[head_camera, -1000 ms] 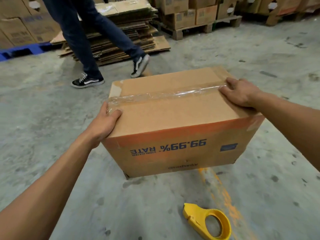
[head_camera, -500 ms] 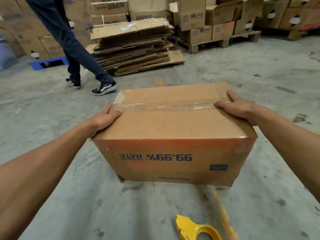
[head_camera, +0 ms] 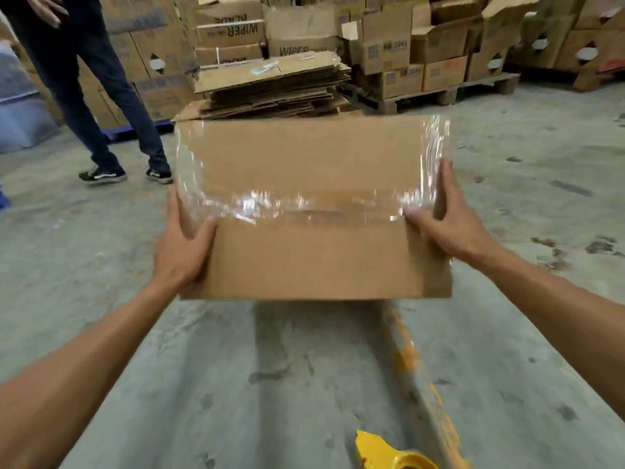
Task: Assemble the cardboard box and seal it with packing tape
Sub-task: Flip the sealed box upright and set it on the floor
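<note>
Underfoot, a grey concrete floor [head_camera: 101, 265] fills most of the view, stained and marked with a worn orange line [head_camera: 411, 360] running toward the near edge. Along the far edge, stacked cartons on wooden pallets [head_camera: 422, 62] form a wall, and in front of them sits a pile of flattened cardboard [head_camera: 274, 89]. At the far left, a second person's legs [head_camera: 101, 96] in dark trousers and black sneakers stand on the floor.

Centre frame, the cardboard box [head_camera: 314, 258] is held up off the floor, its shadow on the concrete below, with one broad face tilted toward the camera. Clear packing tape [head_camera: 304, 206] runs across the middle seam of that face and along both side edges — it glints with reflected light.

Two bare forearms reach in from the near corners. The left hand [head_camera: 179, 248] grasps the box's left edge, thumb pressed on the face. The right hand [head_camera: 446, 218] grips the right edge, fingers wrapped around the side.

At the near edge, a yellow tape dispenser [head_camera: 389, 451] lies on the floor just beside the orange line — only partly in view.
</note>
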`<state>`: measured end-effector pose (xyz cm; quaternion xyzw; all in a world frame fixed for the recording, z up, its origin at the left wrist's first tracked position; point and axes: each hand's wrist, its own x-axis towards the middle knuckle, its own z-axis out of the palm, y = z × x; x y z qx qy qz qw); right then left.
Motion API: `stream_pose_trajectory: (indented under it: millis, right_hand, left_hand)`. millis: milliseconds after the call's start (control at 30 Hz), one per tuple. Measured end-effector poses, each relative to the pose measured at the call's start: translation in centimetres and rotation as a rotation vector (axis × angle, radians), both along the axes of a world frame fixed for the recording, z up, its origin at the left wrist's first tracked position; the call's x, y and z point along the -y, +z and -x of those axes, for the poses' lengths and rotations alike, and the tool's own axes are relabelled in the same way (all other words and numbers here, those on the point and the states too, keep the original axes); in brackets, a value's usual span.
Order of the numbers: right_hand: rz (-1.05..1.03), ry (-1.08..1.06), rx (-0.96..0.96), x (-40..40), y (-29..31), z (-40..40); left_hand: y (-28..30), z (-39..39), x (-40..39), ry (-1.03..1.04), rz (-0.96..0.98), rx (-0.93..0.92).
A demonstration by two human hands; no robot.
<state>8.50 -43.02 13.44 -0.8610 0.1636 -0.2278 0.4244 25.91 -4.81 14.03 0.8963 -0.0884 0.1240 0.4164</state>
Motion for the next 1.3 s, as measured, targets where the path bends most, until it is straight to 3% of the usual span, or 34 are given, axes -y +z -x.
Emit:
stream_pose_trajectory:
  millis: [100, 267, 467, 633, 833, 1033, 1167, 1300]
  right_hand:
    - [0.033, 0.108, -0.145, -0.4, -3.8, 1.9]
    - [0.034, 0.072, -0.087, -1.7, -5.4, 2.7]
    - [-0.013, -0.115, 0.009, -2.1, -4.7, 1.6]
    - [-0.063, -0.260, 0.091, -2.9, -4.2, 1.0]
    - [-0.188, -0.308, -0.067, -1.4, -3.9, -0.3]
    - [-0.396, -0.281, -0.091, 0.7, -4.1, -0.8]
    - [-0.445, -0.154, -0.293, 1.8, -2.6, -1.2]
    - [-0.372, -0.077, -0.453, 2.8, -0.5, -3.0]
  left_hand:
    - [-5.6, 1.9, -1.3, -0.005, -0.007, -0.155]
    - [-10.4, 5.3, -1.6, -0.062, 0.178, -0.176]
    - [-7.3, 3.8, 0.2, 0.034, 0.399, -0.128]
    - [-6.0, 1.8, 0.4, 0.152, 0.457, -0.174]
    - [-6.0, 0.3, -0.7, 0.196, 0.512, -0.286]
    - [-6.0, -0.2, -1.3, 0.054, 0.390, -0.487]
    - [-4.7, -1.8, -2.5, -0.034, 0.287, -0.648]
    - [-2.4, -4.2, -1.9, -0.110, 0.056, -0.703]
